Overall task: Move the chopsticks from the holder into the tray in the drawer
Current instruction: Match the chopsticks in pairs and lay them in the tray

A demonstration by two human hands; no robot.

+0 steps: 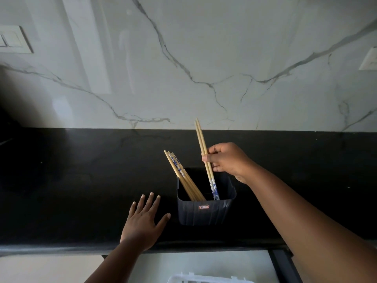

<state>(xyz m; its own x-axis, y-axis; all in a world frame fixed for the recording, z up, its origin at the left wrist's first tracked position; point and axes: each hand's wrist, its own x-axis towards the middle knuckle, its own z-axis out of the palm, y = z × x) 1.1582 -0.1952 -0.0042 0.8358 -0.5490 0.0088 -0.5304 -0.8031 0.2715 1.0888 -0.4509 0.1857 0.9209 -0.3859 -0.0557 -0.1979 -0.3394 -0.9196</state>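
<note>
While pinched between right fingers (208, 158), chopsticks (205, 158) stand upright.

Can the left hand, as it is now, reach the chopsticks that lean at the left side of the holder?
Probably yes. The left hand lies open on the counter beside the holder, and nothing stands between it and the leaning chopsticks.

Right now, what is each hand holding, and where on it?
The right hand pinches a pair of chopsticks around mid-shaft, patterned ends down in the holder. The left hand holds nothing, spread flat over the counter.
</note>
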